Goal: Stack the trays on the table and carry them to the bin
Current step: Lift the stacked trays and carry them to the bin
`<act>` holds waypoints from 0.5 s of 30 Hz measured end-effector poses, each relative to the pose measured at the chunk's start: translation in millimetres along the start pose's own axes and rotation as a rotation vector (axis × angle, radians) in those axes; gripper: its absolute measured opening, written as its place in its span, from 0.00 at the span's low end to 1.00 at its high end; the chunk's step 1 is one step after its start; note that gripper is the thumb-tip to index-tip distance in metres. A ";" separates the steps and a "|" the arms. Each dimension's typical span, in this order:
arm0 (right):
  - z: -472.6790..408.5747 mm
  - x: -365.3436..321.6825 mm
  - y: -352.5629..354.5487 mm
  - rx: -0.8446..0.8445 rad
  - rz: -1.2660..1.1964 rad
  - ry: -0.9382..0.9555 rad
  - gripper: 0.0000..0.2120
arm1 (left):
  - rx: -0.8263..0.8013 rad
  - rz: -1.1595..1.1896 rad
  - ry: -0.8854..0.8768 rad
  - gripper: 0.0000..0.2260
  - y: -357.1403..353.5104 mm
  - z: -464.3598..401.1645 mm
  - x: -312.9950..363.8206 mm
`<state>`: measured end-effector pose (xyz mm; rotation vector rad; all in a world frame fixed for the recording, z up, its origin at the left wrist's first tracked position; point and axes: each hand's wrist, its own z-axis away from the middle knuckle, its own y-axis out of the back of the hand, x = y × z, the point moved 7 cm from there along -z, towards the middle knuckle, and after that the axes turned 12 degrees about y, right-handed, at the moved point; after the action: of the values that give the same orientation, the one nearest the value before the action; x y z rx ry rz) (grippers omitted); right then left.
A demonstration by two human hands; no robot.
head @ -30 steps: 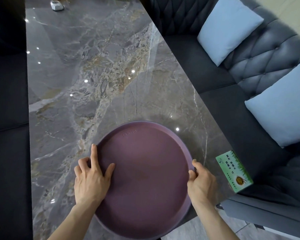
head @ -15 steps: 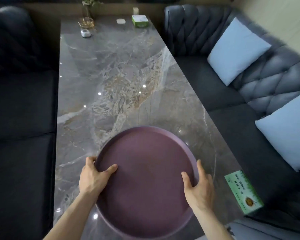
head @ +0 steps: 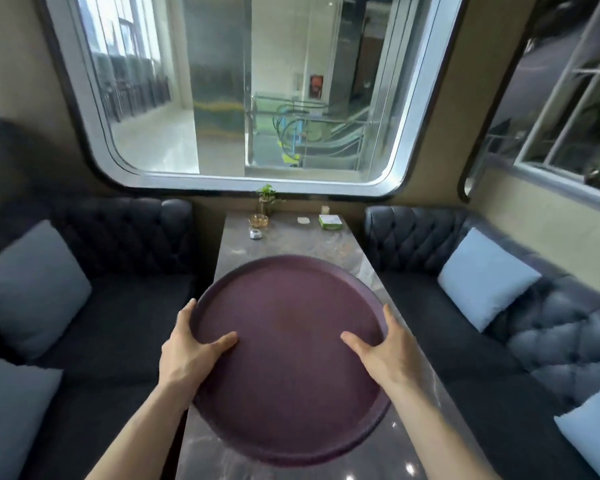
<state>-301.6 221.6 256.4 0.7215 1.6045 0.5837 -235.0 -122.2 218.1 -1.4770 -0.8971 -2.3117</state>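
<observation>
We are gripping the purple tray stack (head: pixel 288 344) at both rims, left hand (head: pixel 187 355) and right hand (head: pixel 381 358) clamped, thumbs on top, above the surface (head: pixel 291 240). Carry step; next probably turning toward the bin, not visible.

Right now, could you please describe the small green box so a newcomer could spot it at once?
Find the long marble table between the two dark sofas and follow it to the far end under the big window. The green box lies flat at the right corner, the only green, rectangular item among the small things there.
</observation>
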 end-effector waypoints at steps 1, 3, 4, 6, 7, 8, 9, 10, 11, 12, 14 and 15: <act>-4.0 -14.2 5.6 0.014 -0.012 0.019 0.52 | 0.012 0.015 -0.022 0.46 10.8 0.8 14.8; -11.0 -39.7 16.4 0.036 -0.029 0.050 0.52 | 0.036 0.045 -0.054 0.46 31.2 2.9 40.3; -13.5 -51.0 22.8 0.050 -0.037 0.065 0.53 | 0.047 0.057 -0.070 0.46 40.4 4.4 51.2; -17.4 -70.5 36.7 0.085 -0.041 0.103 0.52 | 0.072 0.071 -0.102 0.45 55.6 9.4 70.1; -19.0 -78.6 43.6 0.101 -0.043 0.120 0.52 | 0.085 0.079 -0.117 0.45 61.7 12.3 78.1; -20.9 -85.4 49.5 0.113 -0.046 0.134 0.52 | 0.096 0.090 -0.126 0.45 67.0 15.4 84.6; -22.6 -91.5 55.0 0.118 -0.048 0.142 0.53 | 0.105 0.103 -0.132 0.45 71.7 18.1 89.9; -24.4 -96.7 59.7 0.119 -0.052 0.148 0.53 | 0.110 0.115 -0.135 0.45 75.6 20.9 94.4; -25.5 -100.9 63.9 0.121 -0.055 0.155 0.53 | 0.113 0.126 -0.136 0.45 78.7 23.8 98.2; -26.5 -104.4 68.3 0.126 -0.061 0.166 0.53 | 0.113 0.133 -0.137 0.45 80.6 26.8 101.9; -27.4 -107.9 77.3 0.135 -0.078 0.179 0.53 | 0.113 0.145 -0.139 0.46 81.7 32.8 108.5; -27.6 -108.3 81.7 0.137 -0.084 0.185 0.53 | 0.113 0.153 -0.138 0.46 81.3 36.1 111.7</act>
<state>-309.1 198.3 392.7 0.7136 1.8513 0.4942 -217.3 -150.7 356.9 -1.6127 -0.9006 -2.0377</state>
